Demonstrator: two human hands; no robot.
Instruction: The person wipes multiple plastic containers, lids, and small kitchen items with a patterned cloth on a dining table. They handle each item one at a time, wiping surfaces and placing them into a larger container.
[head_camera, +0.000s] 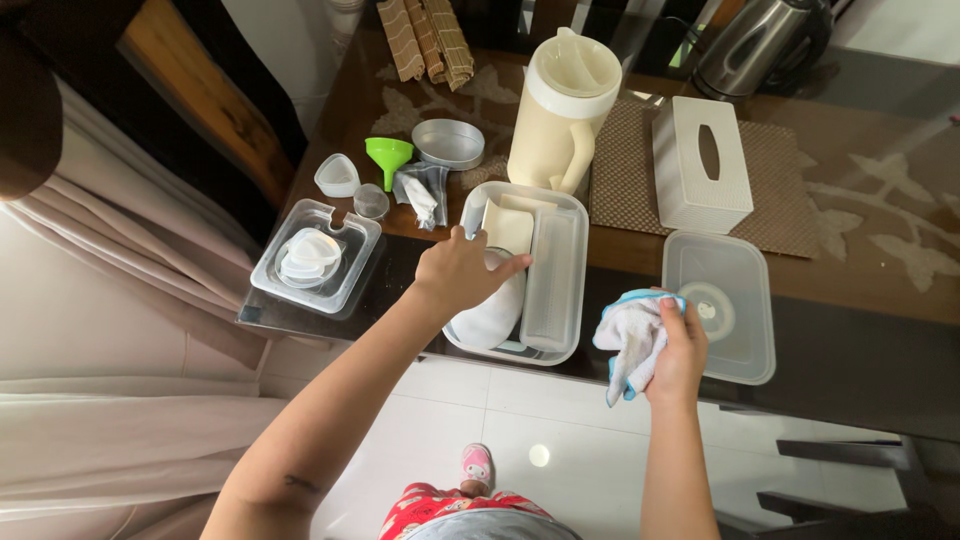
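My left hand (460, 270) reaches into a clear rectangular plastic container (560, 285) at the table's front edge and rests on a round white bowl-like piece (490, 315) inside it. A cream flat piece (510, 225) stands in the same container behind my fingers. My right hand (680, 350) is closed around a white cloth with a blue edge (630, 340), held just off the table edge, to the left of a clear lidded box (725, 300).
A cream pitcher (565, 105), white tissue box (700, 165), green funnel (388, 155), round metal tin (448, 142), crumpled plastic bag (420, 195) and metal kettle (760, 40) stand behind. A clear tray with white lids (315, 258) sits at left. Curtain hangs left; white tiled floor lies below.
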